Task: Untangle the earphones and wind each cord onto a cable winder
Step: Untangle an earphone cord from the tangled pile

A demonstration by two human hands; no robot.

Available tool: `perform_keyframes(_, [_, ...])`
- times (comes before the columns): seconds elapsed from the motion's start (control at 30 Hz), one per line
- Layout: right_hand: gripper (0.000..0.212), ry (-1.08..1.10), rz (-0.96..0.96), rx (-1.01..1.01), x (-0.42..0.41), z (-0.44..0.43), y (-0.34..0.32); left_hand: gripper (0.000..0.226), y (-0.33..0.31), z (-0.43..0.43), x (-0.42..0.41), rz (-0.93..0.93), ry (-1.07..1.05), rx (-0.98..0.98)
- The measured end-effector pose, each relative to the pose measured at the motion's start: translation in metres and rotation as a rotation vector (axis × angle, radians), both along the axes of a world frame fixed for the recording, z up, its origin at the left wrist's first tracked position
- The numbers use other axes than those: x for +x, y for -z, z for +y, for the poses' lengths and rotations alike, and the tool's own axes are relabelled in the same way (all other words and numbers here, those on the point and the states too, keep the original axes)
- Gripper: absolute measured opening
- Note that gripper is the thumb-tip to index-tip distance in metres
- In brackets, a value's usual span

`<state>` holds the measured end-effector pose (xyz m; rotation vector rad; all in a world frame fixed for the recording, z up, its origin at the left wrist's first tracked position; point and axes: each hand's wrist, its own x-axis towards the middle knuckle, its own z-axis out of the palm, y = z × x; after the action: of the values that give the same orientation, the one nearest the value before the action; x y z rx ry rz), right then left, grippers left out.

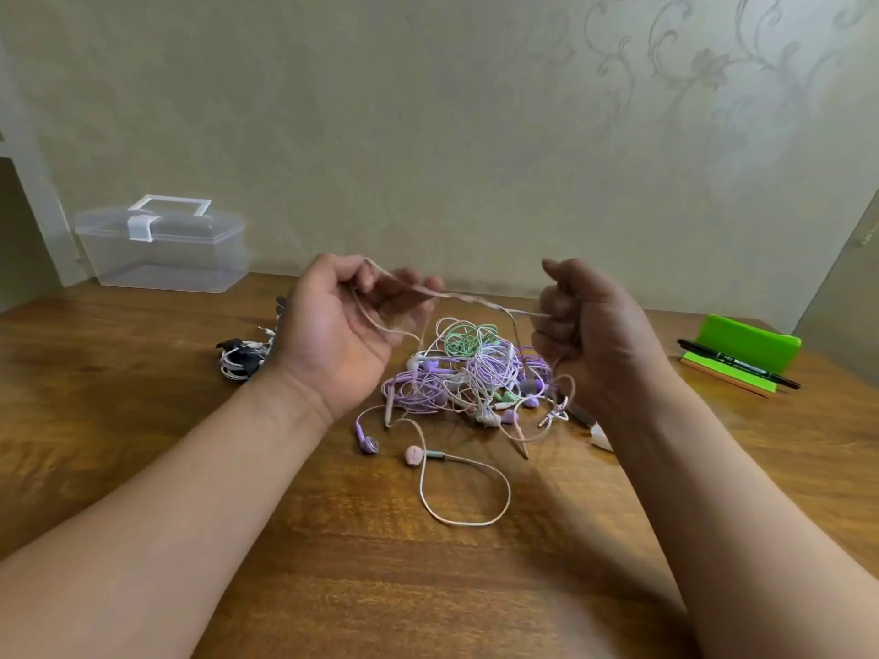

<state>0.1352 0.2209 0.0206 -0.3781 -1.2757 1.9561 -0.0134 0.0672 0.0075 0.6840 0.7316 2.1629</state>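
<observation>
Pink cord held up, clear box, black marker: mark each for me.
pink cord (475, 299): head view, middle of the raised span.
clear box (161, 261): head view, front wall.
black marker (737, 364): head view, mid-barrel.

Both forearms reach forward, left hand (342, 335) palm-up, fingers curled round a pale cord (475, 299), right hand (590, 335) fisted on the same cord
</observation>
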Motion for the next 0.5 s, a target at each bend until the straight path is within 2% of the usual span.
perform_keyframes(0.07, [0.033, -0.005, -0.018, 0.036, -0.001, -0.002, 0.003, 0.031, -0.001, 0.0, 0.003, -0.019, -0.001, -0.018])
perform_keyframes(0.13, [0.035, -0.021, 0.01, 0.072, -0.002, -0.007, 0.002, 0.031, 0.002, 0.003, 0.005, 0.046, -0.037, -0.102])
perform_keyframes(0.3, [0.035, -0.14, 0.046, 0.217, 0.003, -0.019, -0.004, 0.028, 0.01, 0.006, 0.01, 0.441, -0.182, -0.293])
perform_keyframes(0.5, [0.03, -0.208, 0.085, 0.269, 0.004, -0.024, -0.006, 0.053, 0.012, 0.01, 0.019, 0.755, -0.197, -0.416])
